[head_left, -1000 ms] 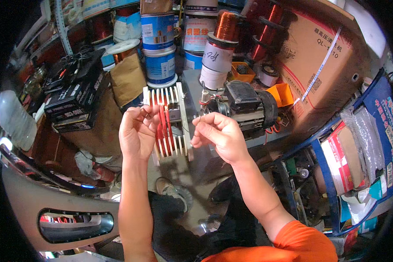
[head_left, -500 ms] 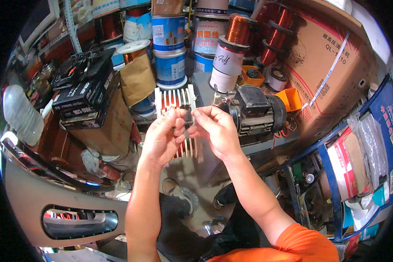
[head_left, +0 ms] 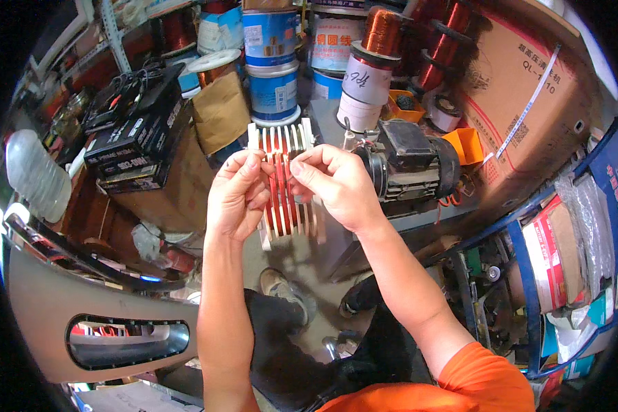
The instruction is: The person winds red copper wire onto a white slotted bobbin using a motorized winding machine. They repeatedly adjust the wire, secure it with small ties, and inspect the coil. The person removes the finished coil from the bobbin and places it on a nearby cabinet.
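Note:
A white slotted coil former (head_left: 307, 137) stands in front of me, with red-brown copper wire (head_left: 281, 185) wound in several of its slots. My left hand (head_left: 239, 191) is over its left side, thumb and forefinger pinched together. My right hand (head_left: 336, 184) is over its right side in a similar pinch, fingertips close to the windings. Whatever thin thing is between the fingers of each hand is too small to make out. A small gap separates the two hands, and the wound wire shows through it.
An electric motor (head_left: 412, 161) sits on the grey bench right of the former. Copper wire spools (head_left: 384, 34) and blue drums (head_left: 273, 93) stand behind. Black boxes (head_left: 134, 147) are stacked at left; a large cardboard box (head_left: 522, 89) and a blue-framed rack (head_left: 529, 295) are at right.
My hands have moved apart from being close together, the left going left. The red windings between them are now exposed. The view has shifted slightly.

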`<action>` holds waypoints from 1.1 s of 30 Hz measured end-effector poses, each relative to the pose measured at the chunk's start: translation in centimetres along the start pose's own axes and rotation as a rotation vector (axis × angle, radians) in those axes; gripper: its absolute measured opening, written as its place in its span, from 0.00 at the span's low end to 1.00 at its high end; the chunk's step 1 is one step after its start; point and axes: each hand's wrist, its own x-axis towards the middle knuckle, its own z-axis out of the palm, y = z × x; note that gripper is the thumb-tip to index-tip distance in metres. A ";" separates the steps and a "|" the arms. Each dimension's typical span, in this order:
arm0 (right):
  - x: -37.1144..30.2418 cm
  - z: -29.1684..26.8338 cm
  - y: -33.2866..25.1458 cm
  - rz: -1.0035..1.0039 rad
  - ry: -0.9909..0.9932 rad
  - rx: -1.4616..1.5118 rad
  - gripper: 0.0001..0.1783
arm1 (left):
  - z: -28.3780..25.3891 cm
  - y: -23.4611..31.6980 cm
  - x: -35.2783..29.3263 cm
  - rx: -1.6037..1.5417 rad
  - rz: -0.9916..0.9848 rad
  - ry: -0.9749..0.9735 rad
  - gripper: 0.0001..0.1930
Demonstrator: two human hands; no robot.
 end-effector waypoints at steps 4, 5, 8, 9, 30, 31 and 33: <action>-0.1 -0.2 -0.8 -0.040 0.005 -0.441 0.06 | 0.2 0.7 -0.2 0.186 -0.004 0.085 0.06; -0.2 -0.1 -1.2 -0.048 0.013 -0.480 0.06 | 0.1 0.9 -0.2 0.226 -0.013 0.082 0.06; -0.3 -0.5 -1.6 -0.096 0.028 -0.565 0.05 | 0.2 0.9 -0.2 0.304 -0.065 0.070 0.05; -0.2 -0.6 -1.7 -0.106 0.031 -0.539 0.05 | 0.2 1.0 -0.2 0.315 -0.078 0.064 0.05; 4.8 -1.6 -1.1 0.090 -0.040 -0.975 0.12 | -1.6 -0.4 1.3 0.540 0.153 0.415 0.11; 4.9 -1.6 -0.9 0.093 -0.035 -0.992 0.13 | -1.5 -0.4 1.3 0.566 0.144 0.420 0.11; 5.3 -1.6 -0.4 0.098 -0.025 -1.026 0.13 | -1.5 -0.5 1.3 0.592 0.134 0.405 0.11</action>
